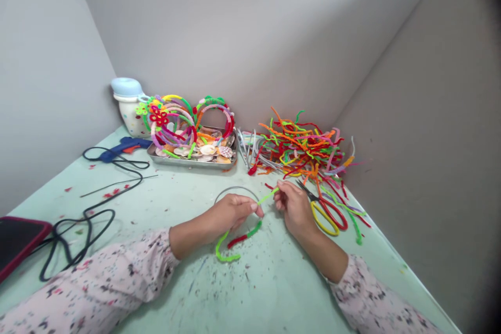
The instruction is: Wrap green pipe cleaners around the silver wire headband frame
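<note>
My left hand (234, 214) pinches a thin metal headband (238, 188), whose bare grey arc shows behind the fingers. Below that hand, one end of the headband is wrapped in red and green fuzz (245, 237). A lime-green pipe cleaner (228, 258) hangs in a curl under my left palm. Its other length stretches taut across to my right hand (291, 206), which grips the tip between closed fingers. Just right of that hand lie scissors (329, 214) with red and yellow handles. What the left palm covers is hidden.
A metal tray (188, 163) of shells and finished headbands (176, 120) stands at the back. Right of it sprawls a pile of pipe cleaners (301, 146). A blue glue gun (123, 148), its black cord (88, 219), a white jar (131, 112) and a red-edged device (23, 245) are left.
</note>
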{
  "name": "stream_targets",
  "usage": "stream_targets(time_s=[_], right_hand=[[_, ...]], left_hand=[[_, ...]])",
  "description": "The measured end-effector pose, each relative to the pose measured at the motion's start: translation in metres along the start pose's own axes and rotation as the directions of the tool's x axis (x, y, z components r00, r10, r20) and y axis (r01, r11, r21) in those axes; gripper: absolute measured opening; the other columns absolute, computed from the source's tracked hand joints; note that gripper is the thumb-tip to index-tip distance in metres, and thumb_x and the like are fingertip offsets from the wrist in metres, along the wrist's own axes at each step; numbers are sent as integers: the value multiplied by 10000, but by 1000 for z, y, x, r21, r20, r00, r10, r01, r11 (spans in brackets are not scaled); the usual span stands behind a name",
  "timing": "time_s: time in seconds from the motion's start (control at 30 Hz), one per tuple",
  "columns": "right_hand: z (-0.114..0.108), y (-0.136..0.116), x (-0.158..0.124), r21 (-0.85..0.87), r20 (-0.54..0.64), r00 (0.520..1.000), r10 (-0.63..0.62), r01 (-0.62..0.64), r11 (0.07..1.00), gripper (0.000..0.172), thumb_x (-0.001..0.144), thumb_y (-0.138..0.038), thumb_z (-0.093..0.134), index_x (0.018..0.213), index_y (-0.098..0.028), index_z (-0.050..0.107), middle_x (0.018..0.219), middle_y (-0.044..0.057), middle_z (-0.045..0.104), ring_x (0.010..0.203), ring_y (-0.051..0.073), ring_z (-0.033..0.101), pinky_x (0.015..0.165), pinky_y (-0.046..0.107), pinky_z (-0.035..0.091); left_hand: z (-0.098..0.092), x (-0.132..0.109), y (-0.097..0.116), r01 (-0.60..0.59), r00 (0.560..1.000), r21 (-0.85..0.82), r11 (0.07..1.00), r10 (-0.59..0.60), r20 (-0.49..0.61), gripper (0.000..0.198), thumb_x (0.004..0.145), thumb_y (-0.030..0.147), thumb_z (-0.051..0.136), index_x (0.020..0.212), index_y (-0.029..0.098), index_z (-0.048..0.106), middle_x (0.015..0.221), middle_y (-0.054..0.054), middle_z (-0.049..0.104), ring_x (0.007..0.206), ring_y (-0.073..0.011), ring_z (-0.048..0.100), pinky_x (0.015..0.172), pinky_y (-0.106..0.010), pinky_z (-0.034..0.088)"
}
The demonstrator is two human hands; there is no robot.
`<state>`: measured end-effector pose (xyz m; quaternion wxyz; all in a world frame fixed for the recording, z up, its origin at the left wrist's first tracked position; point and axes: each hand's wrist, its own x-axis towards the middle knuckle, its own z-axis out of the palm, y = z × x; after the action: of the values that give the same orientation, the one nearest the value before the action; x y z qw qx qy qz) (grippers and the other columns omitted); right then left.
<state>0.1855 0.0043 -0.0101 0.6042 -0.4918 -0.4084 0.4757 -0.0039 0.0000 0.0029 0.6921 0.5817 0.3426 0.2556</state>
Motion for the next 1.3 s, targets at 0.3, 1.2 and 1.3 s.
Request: stream_targets(time_s=[0.3, 1.2, 1.3], right_hand=[[0, -1, -2, -63, -2, 1000, -12, 12, 998, 299, 805, -393, 609, 608, -177, 548, 532, -37, 541, 413, 77, 455, 403, 204, 331], [-9, 6, 13, 68, -226, 974, -17, 33, 997, 243, 733, -397, 646, 624, -206, 543, 502, -40, 528, 406, 101, 453, 358, 228, 324], [-8, 4, 14, 116, -260, 966, 7, 24, 993, 241, 724, -352, 649, 583, -206, 518, 483, -40, 503, 386, 88, 419, 337, 223, 291]], left_hand=[[2, -2, 3, 2, 1000, -21, 1000, -2, -12, 386, 826, 496, 551, 877, 126, 649, 397, 101, 258, 371, -53, 175, 395, -222, 112], [-3, 1, 1, 8, 998, -45, 999, -11, -57, 303, 792, 427, 607, 852, 132, 640, 435, 73, 398, 369, -47, 265, 387, -197, 151], [-2, 1, 1, 12, 999, -38, 999, -14, -48, 304, 789, 433, 609, 842, 135, 637, 427, 80, 368, 370, -47, 245, 384, -200, 144]])
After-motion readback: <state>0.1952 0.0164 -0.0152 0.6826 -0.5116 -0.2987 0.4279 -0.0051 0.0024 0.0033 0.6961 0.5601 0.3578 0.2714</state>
